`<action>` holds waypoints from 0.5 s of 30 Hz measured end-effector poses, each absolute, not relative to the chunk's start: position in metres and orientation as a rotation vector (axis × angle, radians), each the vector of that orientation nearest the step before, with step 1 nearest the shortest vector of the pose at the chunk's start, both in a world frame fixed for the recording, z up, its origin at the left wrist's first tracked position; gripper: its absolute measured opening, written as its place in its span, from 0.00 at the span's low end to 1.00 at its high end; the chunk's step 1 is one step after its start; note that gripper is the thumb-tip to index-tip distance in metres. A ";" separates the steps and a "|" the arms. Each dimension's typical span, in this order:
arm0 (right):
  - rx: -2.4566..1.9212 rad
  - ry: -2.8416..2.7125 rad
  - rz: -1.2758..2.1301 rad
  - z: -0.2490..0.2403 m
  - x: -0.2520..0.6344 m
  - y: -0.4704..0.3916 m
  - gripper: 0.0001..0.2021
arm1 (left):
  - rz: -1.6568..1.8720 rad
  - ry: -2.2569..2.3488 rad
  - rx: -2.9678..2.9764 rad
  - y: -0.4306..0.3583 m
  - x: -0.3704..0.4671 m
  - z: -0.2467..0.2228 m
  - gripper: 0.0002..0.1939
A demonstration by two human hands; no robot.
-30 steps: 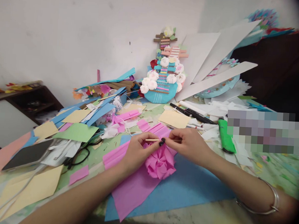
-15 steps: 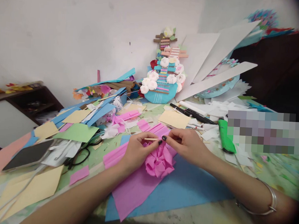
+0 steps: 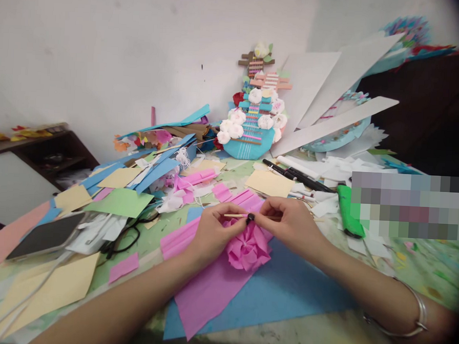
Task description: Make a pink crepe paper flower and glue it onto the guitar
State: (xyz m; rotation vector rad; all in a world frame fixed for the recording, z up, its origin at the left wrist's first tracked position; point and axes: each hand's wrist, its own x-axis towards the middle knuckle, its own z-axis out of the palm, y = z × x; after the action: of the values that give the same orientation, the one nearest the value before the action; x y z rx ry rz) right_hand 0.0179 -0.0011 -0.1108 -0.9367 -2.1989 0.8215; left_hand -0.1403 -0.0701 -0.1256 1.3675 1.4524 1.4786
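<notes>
Midway over the table, my left hand [image 3: 211, 235] is closed in a pinch on a thin wooden stick [image 3: 233, 215]. My right hand [image 3: 294, 224] is closed too, pinching the stick from the other side, and the two thumbs meet at its middle. Just below the thumbs is a pink crepe paper flower [image 3: 249, 249], its folded petals facing me. Whether fingers also grip its upper edge is hidden. Under the hands lies a sheet of pink crepe paper [image 3: 209, 299], partly pleated, on top of a blue sheet [image 3: 284, 293].
Yellow paper pieces [image 3: 270, 183], a green sheet [image 3: 120, 202] and a phone [image 3: 45, 234] lie around the hands. Black markers [image 3: 309, 180] and a green tool [image 3: 349, 211] are to the right. A flower-decorated paper guitar [image 3: 248, 145] leans against the wall.
My thumbs have drawn together at the stick, and the flower has turned slightly below them. The whole view has shifted a little to the right.
</notes>
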 end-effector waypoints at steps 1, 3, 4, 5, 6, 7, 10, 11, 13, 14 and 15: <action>-0.939 -2.193 0.831 -0.111 0.018 -0.001 0.10 | 1.476 1.440 1.379 -0.071 -0.140 -0.125 0.04; -0.941 -2.182 0.856 -0.111 0.018 -0.001 0.10 | 1.475 1.411 1.406 -0.072 -0.141 -0.125 0.04; -0.940 -2.177 0.870 -0.111 0.019 -0.001 0.09 | 1.474 1.401 1.418 -0.073 -0.141 -0.124 0.04; -0.940 -2.171 0.881 -0.111 0.019 0.000 0.09 | 1.470 1.400 1.430 -0.073 -0.141 -0.124 0.04; -0.939 -2.165 0.890 -0.111 0.019 0.000 0.09 | 1.464 1.409 1.441 -0.074 -0.141 -0.124 0.05; -0.934 -2.160 0.896 -0.111 0.019 0.000 0.08 | 1.455 1.425 1.452 -0.074 -0.142 -0.124 0.05; -0.895 -2.173 0.917 -0.111 0.019 0.003 0.07 | 1.445 1.483 1.490 -0.073 -0.143 -0.126 0.06; -0.875 -2.194 0.923 -0.111 0.019 0.004 0.07 | 1.446 1.501 1.509 -0.072 -0.143 -0.127 0.06; -0.845 -2.273 0.904 -0.110 0.019 0.007 0.08 | 1.453 1.535 1.563 -0.071 -0.143 -0.129 0.07; -0.843 -2.324 0.873 -0.110 0.020 0.008 0.10 | 1.456 1.549 1.599 -0.071 -0.143 -0.129 0.07; -0.850 -2.380 0.835 -0.109 0.020 0.009 0.12 | 1.461 1.559 1.639 -0.071 -0.143 -0.130 0.08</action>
State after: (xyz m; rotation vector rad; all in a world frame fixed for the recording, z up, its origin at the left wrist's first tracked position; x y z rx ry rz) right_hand 0.0202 0.0094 -0.1093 -0.8495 -2.3799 0.8351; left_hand -0.1432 -0.0715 -0.1300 1.6390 1.5586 1.4609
